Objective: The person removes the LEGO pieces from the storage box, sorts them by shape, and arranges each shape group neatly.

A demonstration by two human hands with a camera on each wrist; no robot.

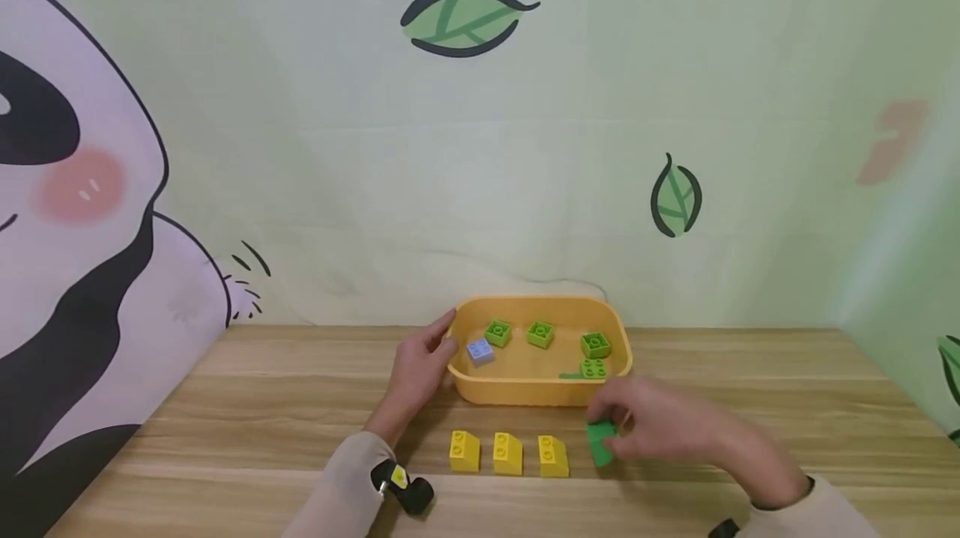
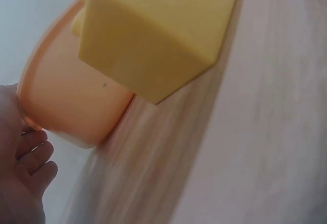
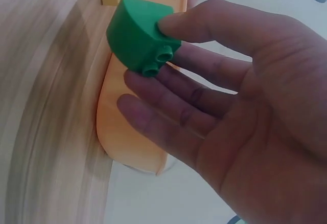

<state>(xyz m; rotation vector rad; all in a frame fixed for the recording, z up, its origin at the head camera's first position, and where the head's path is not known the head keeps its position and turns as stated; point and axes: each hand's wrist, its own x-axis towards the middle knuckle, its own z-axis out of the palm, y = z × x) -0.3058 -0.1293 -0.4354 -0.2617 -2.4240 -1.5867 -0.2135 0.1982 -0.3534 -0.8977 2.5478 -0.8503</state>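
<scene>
My right hand (image 1: 637,425) pinches a dark green rounded brick (image 1: 600,441) between thumb and fingers (image 3: 168,111), just above the wooden table (image 1: 225,429), right of a row of three yellow sloped bricks (image 1: 507,453). The green brick (image 3: 140,35) has two studs pointing at my palm. My left hand (image 1: 427,359) holds the left end of a yellow tray (image 1: 525,392), thumb at the rim. Inside the tray lie several light green bricks (image 1: 540,334) and one pale blue brick (image 1: 480,351). In the left wrist view a yellow brick (image 2: 153,35) looms before the tray wall (image 2: 71,106).
The tray stands at the table's far middle, close to a wall cloth printed with a panda and leaves (image 1: 465,19). A black camera unit (image 1: 403,484) sits on my left wrist. Bare tabletop stretches to both sides of the tray.
</scene>
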